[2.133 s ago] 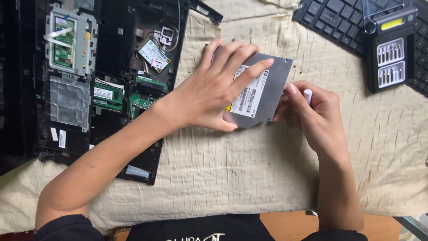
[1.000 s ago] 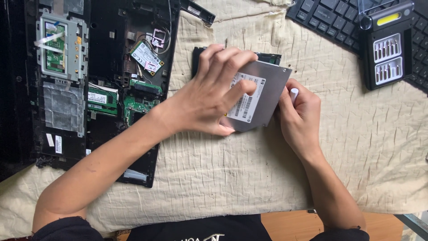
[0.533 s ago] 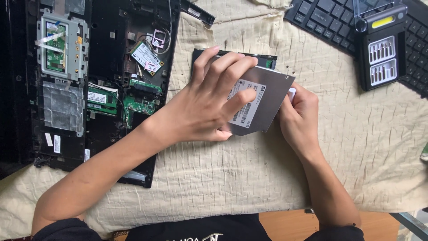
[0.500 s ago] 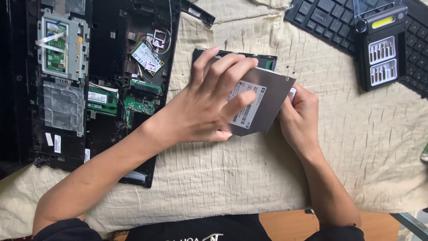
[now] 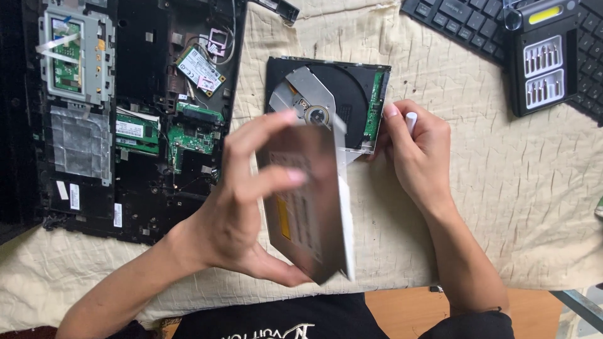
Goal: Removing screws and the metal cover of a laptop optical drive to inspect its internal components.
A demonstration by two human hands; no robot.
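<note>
Since the earlier frames the metal cover (image 5: pixel 311 207) has come off the optical drive (image 5: pixel 326 103): before it lay flat on the drive under the left hand (image 5: pixel 245 207), now it's lifted, tilted up on edge and swung toward the person, blurred w/ motion.

Head view, places relative to the drive:
- Drive sits open on the cream cloth (image 5: pixel 502 207), black tray, silver spindle hub and green board strip along its right edge all exposed.
- Left hand is just below the drive, thumb and fingers clamped round the cover, holding it clear of the drive; the cover's upper edge overlaps the drive's lower part in the picture, prob not touching but blur makes it hard to tell.
- Right hand (image 5: pixel 414 154) is at the drive's right edge, fingertips pressed to its lower right corner to steady it, fist closed round a small white tool (image 5: pixel 411 119) – likely a screwdriver handle.
- Opened laptop base (image 5: pixel 138 113) w/ green boards lies left of the drive, black keyboard (image 5: pixel 458 22) upper right, bit set case (image 5: pixel 543 63) further right.

Progress, as a judgement: cover separation done, internals reachable. Left: put the cover down, then whatever's to be done on the drive's insides; laptop base also open, nothing refitted
</note>
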